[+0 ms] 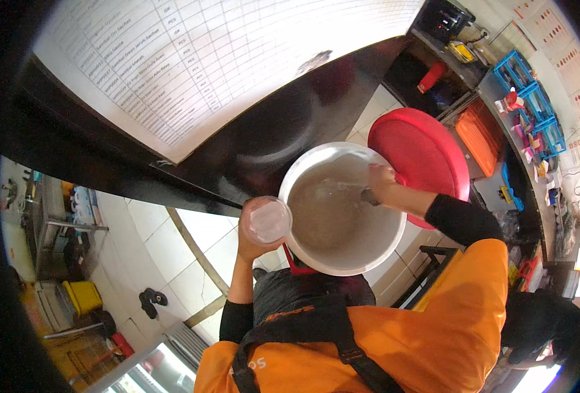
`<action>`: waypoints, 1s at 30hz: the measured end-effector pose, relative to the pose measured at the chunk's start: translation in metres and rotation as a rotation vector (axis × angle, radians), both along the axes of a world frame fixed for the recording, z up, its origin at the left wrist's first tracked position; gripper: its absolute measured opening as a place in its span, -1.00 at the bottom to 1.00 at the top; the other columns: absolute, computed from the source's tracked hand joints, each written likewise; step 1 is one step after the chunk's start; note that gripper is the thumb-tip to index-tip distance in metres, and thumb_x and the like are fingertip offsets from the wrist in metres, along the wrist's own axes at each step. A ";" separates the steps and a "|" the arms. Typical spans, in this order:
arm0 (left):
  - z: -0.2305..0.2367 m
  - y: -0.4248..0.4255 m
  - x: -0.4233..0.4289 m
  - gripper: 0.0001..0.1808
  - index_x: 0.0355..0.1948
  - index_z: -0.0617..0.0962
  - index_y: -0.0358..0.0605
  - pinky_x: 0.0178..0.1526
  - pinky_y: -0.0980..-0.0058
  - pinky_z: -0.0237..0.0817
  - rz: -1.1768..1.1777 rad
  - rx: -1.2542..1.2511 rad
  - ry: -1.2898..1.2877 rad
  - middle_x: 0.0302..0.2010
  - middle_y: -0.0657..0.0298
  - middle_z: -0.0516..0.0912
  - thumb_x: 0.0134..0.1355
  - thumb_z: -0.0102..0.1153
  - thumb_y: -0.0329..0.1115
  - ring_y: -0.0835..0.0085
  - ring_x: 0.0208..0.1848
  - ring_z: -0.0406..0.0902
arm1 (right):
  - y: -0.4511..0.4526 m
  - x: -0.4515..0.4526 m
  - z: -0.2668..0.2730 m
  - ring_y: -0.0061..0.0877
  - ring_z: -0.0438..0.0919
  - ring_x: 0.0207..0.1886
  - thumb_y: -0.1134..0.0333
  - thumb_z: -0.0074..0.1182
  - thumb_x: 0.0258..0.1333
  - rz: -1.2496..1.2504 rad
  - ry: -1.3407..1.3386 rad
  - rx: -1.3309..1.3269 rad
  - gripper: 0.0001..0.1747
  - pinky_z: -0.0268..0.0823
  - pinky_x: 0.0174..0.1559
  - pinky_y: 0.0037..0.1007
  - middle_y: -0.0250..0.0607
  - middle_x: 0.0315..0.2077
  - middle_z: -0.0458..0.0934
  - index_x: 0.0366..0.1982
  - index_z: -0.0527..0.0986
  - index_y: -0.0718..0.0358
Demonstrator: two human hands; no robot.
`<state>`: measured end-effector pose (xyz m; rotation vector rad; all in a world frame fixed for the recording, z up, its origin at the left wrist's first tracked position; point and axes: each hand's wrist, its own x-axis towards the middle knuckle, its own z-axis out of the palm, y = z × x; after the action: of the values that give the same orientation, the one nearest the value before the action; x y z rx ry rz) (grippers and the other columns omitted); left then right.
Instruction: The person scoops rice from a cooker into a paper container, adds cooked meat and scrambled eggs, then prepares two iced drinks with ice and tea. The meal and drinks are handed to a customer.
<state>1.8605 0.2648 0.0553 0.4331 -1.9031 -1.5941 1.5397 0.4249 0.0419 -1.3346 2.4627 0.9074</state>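
A large white round tub (pixel 346 267) stands before me with cloudy grey-brown liquid (pixel 324 211) in it. My left hand (pixel 250 248) is closed around a clear plastic cup (pixel 269 222) at the tub's left rim; the cup's contents look whitish. Over the right side of the tub is my right hand (pixel 382 184), its fingers closed on a dark handle (pixel 370 196). The far end of that utensil is hidden, so its kind cannot be told. A round red lid (pixel 422 157) leans or lies just beyond the right hand.
A printed sheet (pixel 221 59) lies on the black counter (pixel 280 132) ahead. At the right are an orange crate (pixel 476 140), blue baskets (pixel 530 98) and a long counter. White floor tiles (pixel 167 250) and a yellow bin (pixel 83 297) show at left. Another person (pixel 540 319) is at lower right.
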 end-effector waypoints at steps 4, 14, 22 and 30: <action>-0.016 -0.010 0.024 -0.08 0.07 0.28 -0.19 0.07 0.28 0.33 0.076 -0.029 0.012 -0.03 0.08 0.49 -0.38 0.49 -0.33 0.26 0.04 0.47 | 0.022 -0.033 0.004 -0.35 0.64 -0.35 0.25 0.10 -0.06 0.239 0.061 0.182 -0.80 0.50 -0.34 -0.22 -0.20 -0.29 0.62 -0.36 0.63 0.12; -0.007 -0.010 0.028 -0.06 0.06 0.30 -0.19 0.08 0.31 0.29 0.056 -0.005 -0.032 -0.05 0.12 0.51 -0.44 0.50 -0.35 0.31 0.03 0.46 | 0.051 -0.043 0.158 -0.28 0.64 -0.33 0.33 0.27 -0.36 0.377 -0.125 0.385 -0.67 0.48 -0.35 -0.19 -0.23 -0.51 0.63 -0.36 0.64 -0.04; -0.006 -0.010 0.020 -0.06 0.07 0.30 -0.18 0.10 0.28 0.28 0.045 0.014 0.011 -0.05 0.13 0.50 -0.44 0.49 -0.35 0.29 0.04 0.45 | 0.078 -0.005 0.268 -0.12 0.58 -0.23 0.27 0.39 -0.57 0.189 -0.365 -0.252 -0.27 0.42 -0.18 -0.21 -0.08 -0.35 0.60 -0.09 0.51 0.09; 0.010 -0.023 0.032 -0.04 0.05 0.30 -0.20 0.07 0.29 0.29 0.069 -0.011 0.020 -0.03 0.11 0.48 -0.47 0.50 -0.30 0.29 0.02 0.46 | 0.041 0.054 0.083 -0.09 0.55 -0.22 0.23 0.39 -0.54 0.023 -0.809 -0.834 -0.30 0.41 -0.16 -0.19 0.02 -0.30 0.56 -0.14 0.49 0.22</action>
<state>1.8923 0.2420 0.0651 0.4720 -1.8608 -1.5372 1.5937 0.4663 0.1251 -1.4992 2.1419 -0.6712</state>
